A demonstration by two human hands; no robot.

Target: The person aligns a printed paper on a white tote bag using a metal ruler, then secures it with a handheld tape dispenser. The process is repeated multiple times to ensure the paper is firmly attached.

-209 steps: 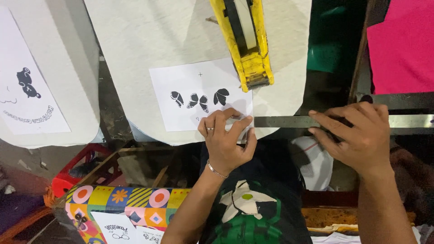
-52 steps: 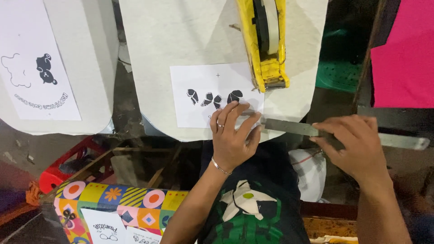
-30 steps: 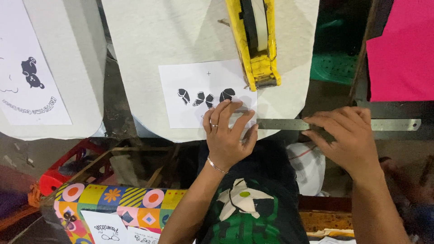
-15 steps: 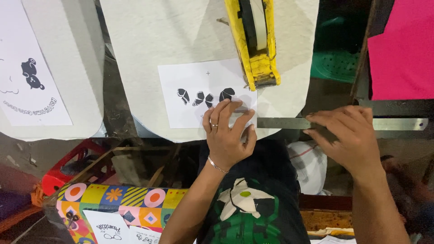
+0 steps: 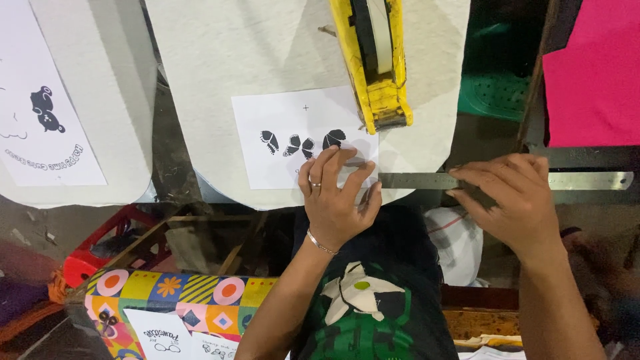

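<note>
My left hand [image 5: 337,197] presses down on the lower right corner of a white paper sheet [image 5: 287,140] printed with small black shapes. The sheet lies on a rounded off-white board [image 5: 267,60]. My right hand [image 5: 513,200] rests on a long steel ruler [image 5: 587,181] that lies level, its left end reaching my left fingers. A yellow tape dispenser [image 5: 372,60] stands on the board just above the sheet's right edge. A ring and a bracelet are on my left hand and wrist.
A second board [image 5: 113,100] at the left carries another printed sheet [image 5: 40,127]. Pink fabric [image 5: 593,73] hangs at the upper right, with a green basket [image 5: 493,93] beside it. A patterned box [image 5: 167,300] and a red crate [image 5: 100,247] sit below.
Over the earlier frames the ruler tilted and then came level again. In the last half second both hands stay almost still.
</note>
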